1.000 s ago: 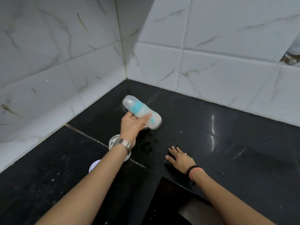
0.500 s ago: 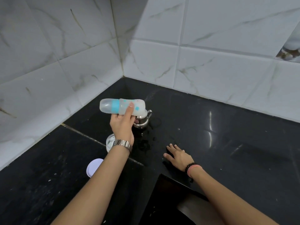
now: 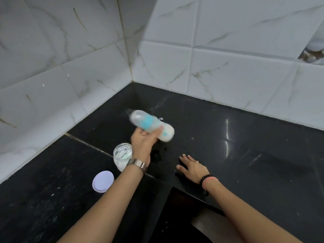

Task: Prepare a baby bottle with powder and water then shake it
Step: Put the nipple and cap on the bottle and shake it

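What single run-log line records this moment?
step: shaking | left hand: grips baby bottle, tilted, blurred | right hand: flat on counter | powder jar: open

Home kitchen: black stone counter (image 3: 245,155), marbled wall tiles (image 3: 236,76).

jar (image 3: 122,156) behind lid (image 3: 103,181), on counter (image 3: 245,163)

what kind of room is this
Probably a home kitchen corner: a black stone counter meets white marble-look wall tiles, and an open powder jar stands there while the left hand holds a baby bottle.
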